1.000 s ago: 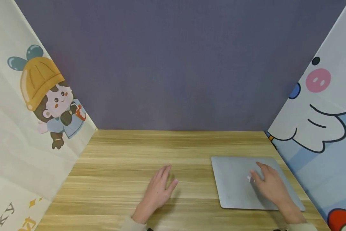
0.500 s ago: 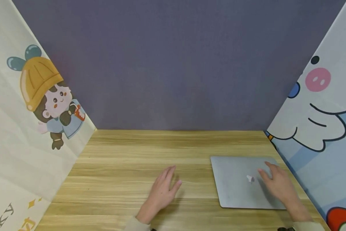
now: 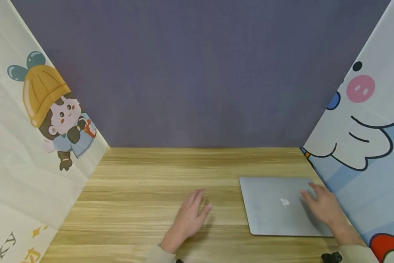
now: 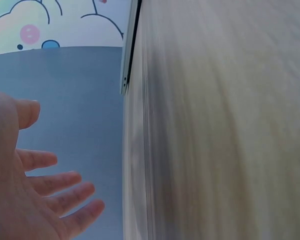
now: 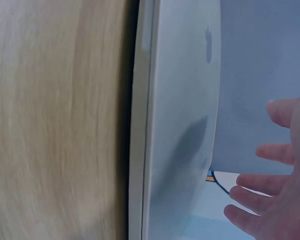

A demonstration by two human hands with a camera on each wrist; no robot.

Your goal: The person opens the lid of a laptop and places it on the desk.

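Note:
A closed silver laptop (image 3: 269, 215) with an apple logo on its lid lies on the right part of the wooden table. Above the lid's right side hovers my right hand (image 3: 325, 206), its fingers spread and holding nothing. In the right wrist view a gap shows between this hand (image 5: 275, 185) and the laptop (image 5: 172, 125), and a shadow falls on the lid. My left hand (image 3: 188, 215) is over the table, left of the laptop, with fingers extended and nothing in them. The left wrist view shows that hand (image 4: 35, 185) apart from the tabletop, palm visible.
The wood-grain table (image 3: 134, 204) runs back to a dark grey-blue panel (image 3: 197, 73). A white curtain with a cartoon child (image 3: 65, 113) borders the left side. On the right hangs a curtain with a cartoon pig (image 3: 361, 109), close to the right hand.
Both hands have drifted to the right, the right one from over the laptop's middle toward its right edge, uncovering the logo. The laptop stays where it was on the table.

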